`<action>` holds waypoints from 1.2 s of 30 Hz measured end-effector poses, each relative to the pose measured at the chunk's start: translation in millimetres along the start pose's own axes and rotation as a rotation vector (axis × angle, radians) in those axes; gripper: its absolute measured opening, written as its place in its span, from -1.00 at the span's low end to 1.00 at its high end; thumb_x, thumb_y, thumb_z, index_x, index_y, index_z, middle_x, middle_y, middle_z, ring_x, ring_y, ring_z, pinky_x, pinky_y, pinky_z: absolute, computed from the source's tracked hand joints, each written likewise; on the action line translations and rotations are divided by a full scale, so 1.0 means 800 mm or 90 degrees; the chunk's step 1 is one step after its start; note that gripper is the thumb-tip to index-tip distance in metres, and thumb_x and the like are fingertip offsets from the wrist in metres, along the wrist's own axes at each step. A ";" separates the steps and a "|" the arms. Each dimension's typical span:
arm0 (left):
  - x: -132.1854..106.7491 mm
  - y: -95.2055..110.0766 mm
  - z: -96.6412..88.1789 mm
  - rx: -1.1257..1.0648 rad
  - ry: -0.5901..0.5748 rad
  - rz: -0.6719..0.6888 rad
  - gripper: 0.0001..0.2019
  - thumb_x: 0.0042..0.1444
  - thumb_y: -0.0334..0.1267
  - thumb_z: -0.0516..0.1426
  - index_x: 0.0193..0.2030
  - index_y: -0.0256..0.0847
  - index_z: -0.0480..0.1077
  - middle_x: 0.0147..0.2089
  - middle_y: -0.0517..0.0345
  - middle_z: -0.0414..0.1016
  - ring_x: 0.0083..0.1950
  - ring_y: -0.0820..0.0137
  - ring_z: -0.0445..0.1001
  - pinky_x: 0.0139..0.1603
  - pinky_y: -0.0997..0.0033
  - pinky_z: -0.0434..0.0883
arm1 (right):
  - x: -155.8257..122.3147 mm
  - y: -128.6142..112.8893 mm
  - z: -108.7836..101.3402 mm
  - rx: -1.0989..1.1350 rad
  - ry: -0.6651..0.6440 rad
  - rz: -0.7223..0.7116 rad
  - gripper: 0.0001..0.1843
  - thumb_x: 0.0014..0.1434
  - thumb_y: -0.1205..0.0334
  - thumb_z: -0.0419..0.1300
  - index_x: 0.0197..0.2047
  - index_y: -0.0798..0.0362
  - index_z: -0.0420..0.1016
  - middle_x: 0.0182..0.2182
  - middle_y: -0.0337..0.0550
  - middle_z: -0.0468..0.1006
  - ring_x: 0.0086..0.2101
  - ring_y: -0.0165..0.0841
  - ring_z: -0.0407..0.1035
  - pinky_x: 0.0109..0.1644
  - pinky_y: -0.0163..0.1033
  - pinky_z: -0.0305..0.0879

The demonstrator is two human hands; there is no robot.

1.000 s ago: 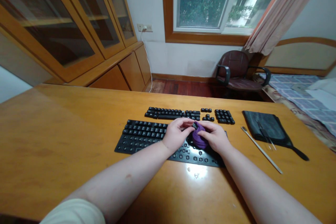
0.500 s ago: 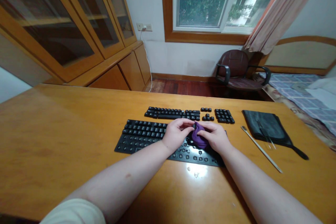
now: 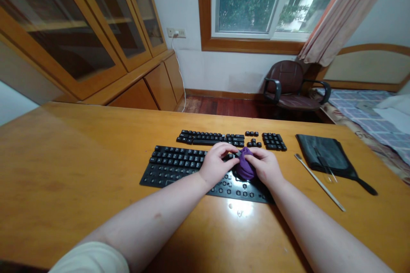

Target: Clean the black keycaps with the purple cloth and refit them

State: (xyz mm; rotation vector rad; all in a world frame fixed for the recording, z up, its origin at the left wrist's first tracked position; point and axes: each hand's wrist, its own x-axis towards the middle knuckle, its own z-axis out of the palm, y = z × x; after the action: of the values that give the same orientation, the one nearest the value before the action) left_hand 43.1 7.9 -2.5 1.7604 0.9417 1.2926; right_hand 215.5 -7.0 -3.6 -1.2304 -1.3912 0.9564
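Over a black keyboard (image 3: 176,170) with part of its keycaps off, my two hands work close together. My right hand (image 3: 264,164) is closed on a bunched purple cloth (image 3: 246,166). My left hand (image 3: 218,162) pinches a small dark keycap (image 3: 238,153) at the cloth's left edge; the fingers partly cover it. Keycaps fill the keyboard's upper left, while bare key sockets show in its lower rows and on the right. Behind the keyboard, loose black keycaps (image 3: 208,137) lie in rows, with a number-pad group (image 3: 274,141) to their right.
On the desk's right lie a folded dark cloth pouch (image 3: 326,155), a wire tool (image 3: 325,166) on it, and a long thin brush (image 3: 320,183). Small water drops (image 3: 239,213) sit before the keyboard. A chair (image 3: 288,83) stands beyond the desk.
The purple cloth has shifted slightly right and come away from the keycap, of which more shows between my left fingers. My hands are otherwise in nearly the same place.
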 end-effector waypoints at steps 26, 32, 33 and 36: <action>0.005 0.005 -0.003 -0.005 0.016 0.009 -0.85 0.05 -0.38 0.15 -0.24 -0.20 0.52 -0.13 0.00 0.51 -0.05 0.33 0.46 0.03 0.23 0.43 | -0.002 0.003 -0.001 0.053 0.005 -0.004 -0.87 -0.05 0.20 0.25 -0.39 0.04 0.55 -0.42 -0.14 0.62 -0.39 -0.28 0.48 -0.24 -0.19 0.41; 0.005 0.002 -0.003 -0.030 -0.032 -0.001 -0.80 0.02 -0.37 0.19 -0.19 -0.18 0.52 -0.05 0.00 0.48 -0.01 0.31 0.45 0.03 0.23 0.44 | -0.002 0.003 0.001 0.042 -0.024 -0.014 -0.84 -0.06 0.17 0.28 -0.37 0.04 0.55 -0.39 -0.12 0.62 -0.36 -0.25 0.48 -0.21 -0.17 0.41; 0.005 0.001 -0.003 -0.033 -0.027 0.000 -0.80 -0.01 -0.36 0.21 -0.19 -0.18 0.52 -0.05 -0.01 0.47 -0.02 0.30 0.45 -0.01 0.24 0.46 | -0.002 0.003 0.001 0.039 -0.027 -0.014 -0.83 -0.06 0.16 0.28 -0.37 0.04 0.56 -0.38 -0.12 0.62 -0.35 -0.25 0.48 -0.21 -0.16 0.41; 0.005 0.000 -0.002 -0.010 0.021 0.024 -0.86 0.02 -0.37 0.18 -0.26 -0.18 0.53 -0.13 0.02 0.49 -0.07 0.33 0.46 -0.03 0.25 0.46 | -0.003 0.005 0.001 0.030 0.011 -0.011 -0.82 -0.02 0.14 0.24 -0.35 0.04 0.56 -0.37 -0.11 0.62 -0.34 -0.24 0.49 -0.18 -0.14 0.40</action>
State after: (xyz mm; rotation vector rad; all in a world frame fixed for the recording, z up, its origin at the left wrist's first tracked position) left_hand 42.3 11.5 -0.3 1.7574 0.9191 1.3531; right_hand 215.7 -8.3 -7.9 -1.1869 -1.3569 0.9587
